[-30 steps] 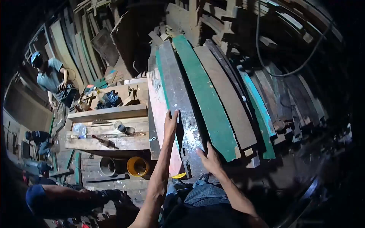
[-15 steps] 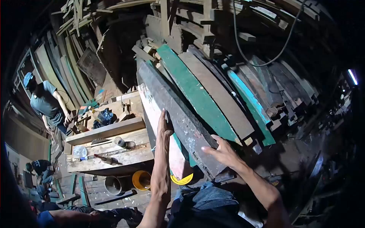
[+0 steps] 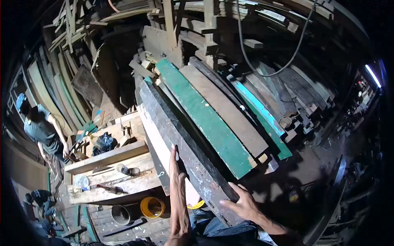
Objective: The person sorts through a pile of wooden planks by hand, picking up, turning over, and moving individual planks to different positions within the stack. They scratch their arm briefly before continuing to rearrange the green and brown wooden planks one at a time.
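A long dark, scuffed plank (image 3: 186, 141) with pale paint marks slants from the upper left down to my waist. My left hand (image 3: 175, 170) is on its left edge, thumb side up, the other fingers hidden below. My right hand (image 3: 243, 203) grips the right edge near the lower end, thumb on top. A white board (image 3: 161, 143) shows along the plank's left side, partly covered by it. To the plank's right lie a green board (image 3: 205, 119) and a brown board (image 3: 225, 108), apart from both hands.
A wooden workbench (image 3: 141, 180) with a raised beam, cup and small tools stands at left. Below it are a yellow bucket (image 3: 152, 207) and a grey bucket (image 3: 122, 214). A person (image 3: 43, 127) stands beyond the bench. A cable (image 3: 242, 45) hangs over stacked timber (image 3: 303, 86).
The plank and both hands have come lower and closer to my body, the hands keeping hold of its edges. The whole view has shifted, so the surroundings appear further left and lower.
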`<action>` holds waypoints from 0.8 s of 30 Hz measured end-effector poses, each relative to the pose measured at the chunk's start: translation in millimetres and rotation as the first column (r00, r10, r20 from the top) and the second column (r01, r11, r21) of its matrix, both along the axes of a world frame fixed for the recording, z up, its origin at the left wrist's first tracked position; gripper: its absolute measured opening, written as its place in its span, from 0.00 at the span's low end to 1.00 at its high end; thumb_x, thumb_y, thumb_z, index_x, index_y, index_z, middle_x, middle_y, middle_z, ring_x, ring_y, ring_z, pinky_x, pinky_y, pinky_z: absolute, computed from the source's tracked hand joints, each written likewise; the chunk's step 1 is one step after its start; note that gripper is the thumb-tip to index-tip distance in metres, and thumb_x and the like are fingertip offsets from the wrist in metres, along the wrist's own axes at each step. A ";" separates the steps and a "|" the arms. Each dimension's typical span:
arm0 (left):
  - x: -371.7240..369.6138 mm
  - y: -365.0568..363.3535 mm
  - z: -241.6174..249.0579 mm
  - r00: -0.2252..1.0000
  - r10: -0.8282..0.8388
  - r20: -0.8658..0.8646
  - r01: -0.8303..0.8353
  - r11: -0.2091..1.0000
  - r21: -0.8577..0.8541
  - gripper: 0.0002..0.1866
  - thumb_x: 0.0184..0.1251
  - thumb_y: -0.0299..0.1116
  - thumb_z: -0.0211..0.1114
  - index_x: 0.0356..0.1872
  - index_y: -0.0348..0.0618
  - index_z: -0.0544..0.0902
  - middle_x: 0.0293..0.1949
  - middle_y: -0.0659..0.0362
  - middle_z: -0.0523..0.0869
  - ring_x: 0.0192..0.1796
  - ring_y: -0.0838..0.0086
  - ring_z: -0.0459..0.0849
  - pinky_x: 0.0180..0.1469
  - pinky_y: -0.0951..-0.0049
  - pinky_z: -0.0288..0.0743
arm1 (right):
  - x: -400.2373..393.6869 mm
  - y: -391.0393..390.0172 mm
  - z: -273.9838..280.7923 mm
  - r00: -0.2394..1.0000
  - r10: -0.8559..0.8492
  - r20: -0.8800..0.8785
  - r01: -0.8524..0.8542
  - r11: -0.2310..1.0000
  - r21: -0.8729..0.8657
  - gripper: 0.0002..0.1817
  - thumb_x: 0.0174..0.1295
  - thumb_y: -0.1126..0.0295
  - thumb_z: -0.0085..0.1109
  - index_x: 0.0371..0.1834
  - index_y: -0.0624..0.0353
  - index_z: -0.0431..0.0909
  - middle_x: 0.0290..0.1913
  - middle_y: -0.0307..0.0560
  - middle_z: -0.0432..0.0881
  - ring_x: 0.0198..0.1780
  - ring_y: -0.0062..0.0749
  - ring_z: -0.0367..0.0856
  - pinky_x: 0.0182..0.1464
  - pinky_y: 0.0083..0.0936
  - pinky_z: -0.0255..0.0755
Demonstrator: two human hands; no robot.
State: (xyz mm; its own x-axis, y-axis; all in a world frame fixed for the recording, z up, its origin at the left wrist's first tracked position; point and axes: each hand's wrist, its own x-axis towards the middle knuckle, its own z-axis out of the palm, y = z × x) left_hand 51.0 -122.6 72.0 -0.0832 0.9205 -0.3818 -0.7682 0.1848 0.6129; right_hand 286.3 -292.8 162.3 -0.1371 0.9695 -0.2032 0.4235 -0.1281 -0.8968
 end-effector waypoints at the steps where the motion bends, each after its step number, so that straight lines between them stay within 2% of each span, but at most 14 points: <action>1: 3.2 1.8 -1.1 1.000 -0.016 0.021 0.015 0.999 0.031 0.42 0.66 0.58 0.68 0.76 0.47 0.66 0.75 0.49 0.65 0.76 0.58 0.63 0.77 0.57 0.54 | 5.3 -1.8 3.5 1.000 -0.014 -0.023 0.014 1.000 0.001 0.49 0.57 0.49 0.74 0.71 0.74 0.64 0.66 0.77 0.70 0.72 0.65 0.66 0.73 0.45 0.60; 4: 23.6 0.8 17.1 1.000 -0.009 0.017 0.009 1.000 0.029 0.41 0.66 0.59 0.69 0.73 0.44 0.70 0.72 0.48 0.70 0.73 0.57 0.69 0.74 0.56 0.61 | 17.7 -12.7 11.3 0.998 -0.049 -0.026 0.050 0.999 0.004 0.49 0.57 0.48 0.73 0.72 0.74 0.63 0.66 0.77 0.70 0.71 0.64 0.67 0.73 0.44 0.61; 6: 36.9 6.4 33.5 0.993 -0.087 0.085 0.082 0.995 0.057 0.41 0.66 0.60 0.68 0.71 0.42 0.71 0.70 0.48 0.73 0.68 0.57 0.74 0.70 0.55 0.67 | 20.8 -13.5 29.9 0.976 -0.032 0.218 0.009 0.994 0.106 0.49 0.58 0.47 0.72 0.73 0.70 0.63 0.66 0.79 0.69 0.70 0.67 0.67 0.72 0.43 0.62; 7: 39.3 9.0 38.2 0.982 -0.153 0.111 0.150 0.988 0.034 0.41 0.65 0.61 0.67 0.69 0.41 0.72 0.67 0.48 0.76 0.64 0.58 0.78 0.67 0.56 0.71 | 20.1 -11.6 41.8 0.977 -0.046 0.210 0.028 0.996 0.086 0.49 0.58 0.47 0.72 0.74 0.69 0.62 0.65 0.78 0.70 0.69 0.68 0.68 0.71 0.45 0.63; 10: 57.0 36.8 43.7 0.999 0.038 0.001 -0.038 0.997 0.070 0.43 0.69 0.59 0.66 0.73 0.35 0.67 0.72 0.43 0.69 0.71 0.51 0.69 0.73 0.57 0.61 | 18.1 -1.3 47.0 0.963 -0.082 0.256 0.031 0.980 0.196 0.49 0.56 0.50 0.73 0.73 0.70 0.61 0.60 0.73 0.72 0.62 0.64 0.72 0.65 0.46 0.66; 11: 52.5 52.4 43.4 0.850 0.281 -0.446 -0.202 0.955 0.216 0.43 0.71 0.58 0.63 0.75 0.35 0.64 0.73 0.41 0.66 0.74 0.50 0.64 0.75 0.54 0.56 | 4.6 5.0 59.1 0.937 -0.100 0.333 0.029 0.977 0.211 0.47 0.56 0.55 0.74 0.73 0.70 0.61 0.58 0.68 0.71 0.61 0.61 0.71 0.64 0.44 0.67; 12: 41.3 65.1 43.2 0.464 0.479 -0.745 -0.259 0.878 0.403 0.43 0.73 0.57 0.61 0.76 0.35 0.61 0.75 0.39 0.63 0.77 0.48 0.60 0.78 0.52 0.50 | -10.2 4.2 65.7 0.905 -0.119 0.409 0.033 0.977 0.211 0.46 0.55 0.60 0.75 0.72 0.70 0.61 0.55 0.63 0.71 0.60 0.59 0.71 0.62 0.42 0.67; 14: 6.4 89.8 54.6 0.041 0.615 -0.788 -0.363 0.744 0.561 0.42 0.77 0.58 0.52 0.77 0.33 0.58 0.77 0.37 0.59 0.80 0.47 0.51 0.80 0.52 0.42 | -28.0 10.4 42.8 0.783 -0.153 0.602 -0.009 0.966 0.258 0.48 0.53 0.59 0.76 0.75 0.61 0.60 0.58 0.60 0.68 0.66 0.61 0.62 0.67 0.64 0.55; 16: -10.5 107.3 23.2 0.107 0.291 -0.951 -0.161 0.949 0.272 0.42 0.79 0.62 0.42 0.78 0.34 0.57 0.79 0.39 0.55 0.82 0.47 0.45 0.80 0.48 0.36 | -27.0 19.2 -11.2 0.691 -0.215 0.690 -0.160 0.886 0.435 0.48 0.53 0.58 0.76 0.77 0.53 0.60 0.67 0.61 0.65 0.74 0.63 0.56 0.70 0.74 0.45; 17: -12.8 112.0 5.3 0.182 0.233 -0.955 -0.141 0.968 0.210 0.42 0.79 0.63 0.36 0.79 0.39 0.55 0.80 0.42 0.53 0.83 0.48 0.43 0.79 0.40 0.31 | -30.3 25.0 -32.1 0.622 -0.231 0.748 -0.194 0.880 0.433 0.48 0.54 0.54 0.74 0.78 0.45 0.60 0.77 0.62 0.56 0.80 0.65 0.45 0.72 0.79 0.35; 18: -32.0 137.7 -54.3 0.344 0.368 -0.864 -0.063 0.927 0.370 0.40 0.80 0.63 0.35 0.81 0.47 0.52 0.82 0.47 0.50 0.83 0.53 0.42 0.76 0.34 0.25 | -27.1 27.7 -15.9 0.651 -0.244 0.719 -0.192 0.863 0.467 0.46 0.56 0.51 0.72 0.78 0.43 0.61 0.81 0.60 0.48 0.82 0.65 0.38 0.72 0.80 0.32; 20: -19.1 139.3 -88.8 0.373 0.228 -0.900 -0.044 0.973 0.228 0.39 0.80 0.63 0.35 0.82 0.51 0.50 0.83 0.51 0.47 0.84 0.57 0.42 0.74 0.32 0.22 | -23.9 33.0 -24.0 0.641 -0.216 0.737 -0.282 0.826 0.488 0.43 0.58 0.51 0.70 0.77 0.42 0.63 0.82 0.59 0.47 0.82 0.65 0.40 0.71 0.81 0.32; 21: -10.4 127.2 -90.2 0.374 0.207 -0.904 -0.039 0.978 0.207 0.39 0.80 0.63 0.35 0.82 0.51 0.50 0.83 0.51 0.47 0.84 0.57 0.42 0.74 0.32 0.22 | -21.5 34.1 -26.1 0.695 -0.147 0.704 -0.255 0.865 0.432 0.37 0.62 0.52 0.66 0.75 0.40 0.67 0.84 0.54 0.44 0.83 0.59 0.39 0.70 0.84 0.30; 24: 8.1 108.8 -41.3 0.317 0.138 -0.938 0.069 0.983 0.168 0.38 0.79 0.64 0.36 0.82 0.55 0.50 0.83 0.54 0.47 0.84 0.60 0.42 0.73 0.30 0.19 | -20.6 37.3 -28.3 0.674 -0.123 0.728 -0.316 0.843 0.435 0.35 0.62 0.52 0.66 0.74 0.41 0.68 0.83 0.55 0.46 0.83 0.57 0.40 0.70 0.83 0.30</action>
State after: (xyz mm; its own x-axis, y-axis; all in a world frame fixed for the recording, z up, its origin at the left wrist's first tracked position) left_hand 59.2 -13.8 30.8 -0.3237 0.9389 0.1174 0.3490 0.0031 0.9371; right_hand 265.7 -255.5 133.9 -0.2635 0.9405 0.2146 0.9244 0.3097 -0.2225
